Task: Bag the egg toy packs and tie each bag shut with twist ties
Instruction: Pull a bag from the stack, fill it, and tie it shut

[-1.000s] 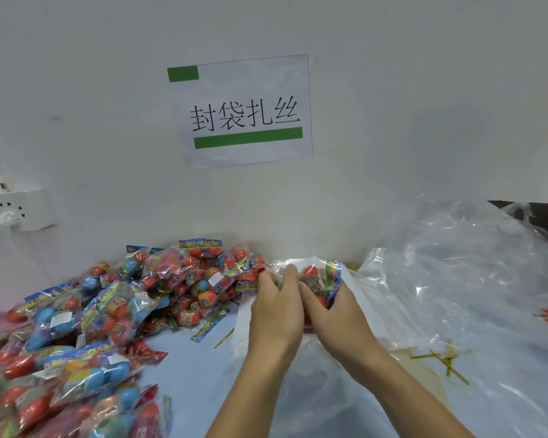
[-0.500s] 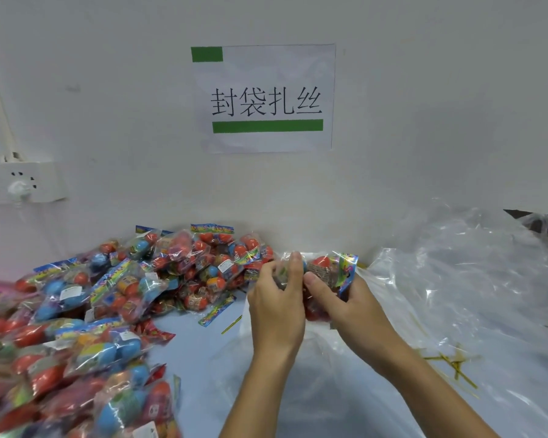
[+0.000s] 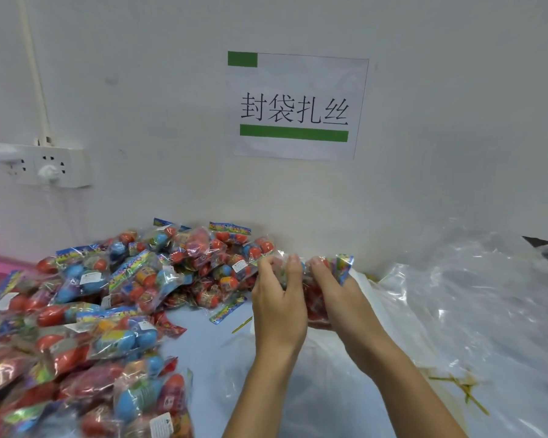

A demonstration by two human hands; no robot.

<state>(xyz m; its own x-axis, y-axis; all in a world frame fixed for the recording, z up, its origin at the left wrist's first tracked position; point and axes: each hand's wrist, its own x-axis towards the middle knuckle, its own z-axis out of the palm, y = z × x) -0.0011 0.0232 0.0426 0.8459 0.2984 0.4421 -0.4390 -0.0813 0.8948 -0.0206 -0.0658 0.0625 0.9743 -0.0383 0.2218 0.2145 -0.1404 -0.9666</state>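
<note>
Centre of the frame: left hand (image 3: 279, 306) and right hand (image 3: 339, 298) side by side, backs to the camera, fingers curled round one pack (image 3: 321, 289) held between them. Left fingers pinching clear film at the pack's near end; right thumb and fingers clamped on its red body, with the printed header (image 3: 345, 267) sticking out above the right knuckles. Whether the film is the pack's own wrap or a bag, cannot tell.

Left half, running down to the lower left corner: heap of packs (image 3: 108, 305) with red and blue eggs, spread over a pale table (image 3: 215, 339). Just left of the hands, one yellow tie (image 3: 241, 324) flat on the table.

Right half: crumpled clear bags (image 3: 456, 311), more ties (image 3: 465, 390) showing through the plastic at lower right.

Upper centre on the wall: paper sign (image 3: 298, 105) with green bars. Upper left: white socket (image 3: 45, 165).
</note>
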